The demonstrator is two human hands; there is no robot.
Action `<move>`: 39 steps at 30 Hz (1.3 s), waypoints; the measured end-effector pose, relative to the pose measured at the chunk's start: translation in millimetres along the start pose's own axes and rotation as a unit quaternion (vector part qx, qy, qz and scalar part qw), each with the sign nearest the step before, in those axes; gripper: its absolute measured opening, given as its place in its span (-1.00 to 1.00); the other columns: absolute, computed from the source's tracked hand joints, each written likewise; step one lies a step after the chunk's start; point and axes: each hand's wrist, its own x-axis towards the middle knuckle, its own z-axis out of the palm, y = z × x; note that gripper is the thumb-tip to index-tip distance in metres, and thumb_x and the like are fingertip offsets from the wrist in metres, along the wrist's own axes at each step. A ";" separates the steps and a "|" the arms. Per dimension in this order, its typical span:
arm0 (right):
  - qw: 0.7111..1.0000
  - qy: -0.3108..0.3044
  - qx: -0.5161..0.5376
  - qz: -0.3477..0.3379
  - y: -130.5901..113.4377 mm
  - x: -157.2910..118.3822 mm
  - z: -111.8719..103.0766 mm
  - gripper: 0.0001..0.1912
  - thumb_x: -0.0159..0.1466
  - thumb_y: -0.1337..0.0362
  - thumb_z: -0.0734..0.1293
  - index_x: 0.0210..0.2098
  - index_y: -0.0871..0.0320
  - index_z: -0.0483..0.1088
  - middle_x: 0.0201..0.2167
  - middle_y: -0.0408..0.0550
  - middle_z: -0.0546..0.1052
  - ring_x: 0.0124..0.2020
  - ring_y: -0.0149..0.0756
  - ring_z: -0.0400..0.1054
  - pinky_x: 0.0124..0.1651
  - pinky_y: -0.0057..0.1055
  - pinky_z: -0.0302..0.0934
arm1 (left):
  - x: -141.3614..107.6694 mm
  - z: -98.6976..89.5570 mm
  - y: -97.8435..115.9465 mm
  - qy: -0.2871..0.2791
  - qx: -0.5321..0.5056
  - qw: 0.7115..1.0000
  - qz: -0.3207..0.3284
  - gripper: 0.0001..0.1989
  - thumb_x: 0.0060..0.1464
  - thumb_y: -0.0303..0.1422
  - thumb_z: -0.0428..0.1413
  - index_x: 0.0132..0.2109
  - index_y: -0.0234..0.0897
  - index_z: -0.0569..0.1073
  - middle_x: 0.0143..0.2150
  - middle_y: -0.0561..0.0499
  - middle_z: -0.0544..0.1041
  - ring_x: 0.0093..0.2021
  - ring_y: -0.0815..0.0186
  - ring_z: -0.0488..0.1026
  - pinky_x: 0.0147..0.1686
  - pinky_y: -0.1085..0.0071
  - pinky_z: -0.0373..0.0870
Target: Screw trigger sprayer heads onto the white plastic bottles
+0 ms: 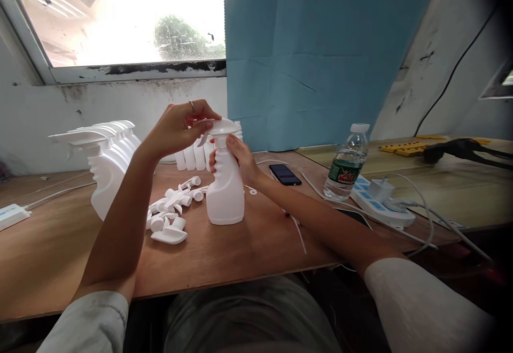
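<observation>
A white spray bottle stands upright on the brown wooden table in front of me. My left hand pinches the trigger sprayer head on top of it, thumb and fingers at the nozzle end. Around the bottle's neck my right hand is wrapped, its fingertips showing on the far left side. Left of the bottle lies a heap of loose white trigger sprayer heads. Farther left stands a row of white spray bottles with heads on, partly covered by my left forearm.
More white bottles line up behind my hands. To the right are a phone, a water bottle and a power strip with cables. Another power strip sits at the far left. A blue curtain hangs behind.
</observation>
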 end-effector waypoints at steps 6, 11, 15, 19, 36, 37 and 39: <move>1.000 -0.019 -0.015 -0.018 3.0 0.1 -2.3 -0.55 0.20 0.03 0.40 -0.07 -0.01 0.13 -0.49 -0.25 0.46 -0.53 -0.35 0.39 -0.46 -0.35 0.34 | 0.8 3.1 2.0 -0.030 -0.007 1.000 0.006 -0.80 0.18 -0.27 0.07 -0.14 -0.22 0.53 -0.36 0.00 0.54 -0.36 0.31 0.49 -0.27 0.34 0.45; 1.000 -0.015 0.007 0.001 1.9 -0.5 -3.2 -0.60 0.23 0.02 0.35 -0.09 0.01 0.12 -0.48 -0.24 0.47 -0.52 -0.34 0.40 -0.45 -0.35 0.35 | 1.5 5.5 2.3 -0.037 -0.032 0.999 -0.008 -0.80 0.17 -0.27 0.07 -0.16 -0.26 0.52 -0.35 -0.02 0.53 -0.42 0.33 0.45 -0.37 0.35 0.41; 1.000 -0.016 0.010 -0.009 2.9 1.2 -4.5 -0.61 0.24 0.10 0.37 -0.11 0.02 0.10 -0.48 -0.24 0.47 -0.52 -0.34 0.40 -0.45 -0.35 0.35 | 2.6 8.1 -1.4 -0.034 -0.056 0.998 -0.014 -0.81 0.15 -0.29 0.07 -0.19 -0.31 0.49 -0.34 -0.03 0.52 -0.46 0.38 0.39 -0.42 0.38 0.37; 1.000 -0.001 -0.013 -0.012 4.8 2.7 -4.9 -0.59 0.23 0.08 0.39 -0.11 0.03 0.10 -0.50 -0.26 0.47 -0.54 -0.35 0.40 -0.48 -0.37 0.34 | 3.1 7.2 -3.2 -0.035 -0.061 0.997 -0.020 -0.85 0.13 -0.33 0.08 -0.23 -0.33 0.47 -0.34 -0.03 0.51 -0.43 0.39 0.39 -0.39 0.39 0.38; 0.998 0.016 -0.057 -0.007 4.5 3.5 -2.8 -0.51 0.19 0.02 0.42 -0.07 0.05 0.13 -0.50 -0.26 0.44 -0.53 -0.38 0.39 -0.49 -0.40 0.34 | 2.8 5.9 -3.6 -0.046 -0.061 0.997 -0.009 -0.86 0.12 -0.35 0.11 -0.23 -0.34 0.48 -0.33 -0.05 0.51 -0.40 0.36 0.40 -0.35 0.35 0.38; 0.999 0.010 -0.049 -0.006 4.6 3.6 -2.8 -0.53 0.21 0.01 0.40 -0.07 0.05 0.14 -0.49 -0.25 0.45 -0.52 -0.37 0.39 -0.48 -0.39 0.34 | 2.8 5.9 -3.8 -0.047 -0.060 0.997 -0.009 -0.86 0.12 -0.35 0.11 -0.23 -0.34 0.48 -0.33 -0.05 0.52 -0.39 0.36 0.41 -0.34 0.35 0.39; 0.999 0.008 -0.046 -0.006 4.6 3.6 -3.0 -0.55 0.22 0.01 0.39 -0.08 0.05 0.14 -0.49 -0.25 0.45 -0.53 -0.37 0.39 -0.49 -0.39 0.34 | 2.9 6.0 -4.0 -0.045 -0.057 0.997 -0.005 -0.86 0.12 -0.35 0.11 -0.23 -0.34 0.48 -0.32 -0.06 0.52 -0.37 0.35 0.41 -0.33 0.34 0.39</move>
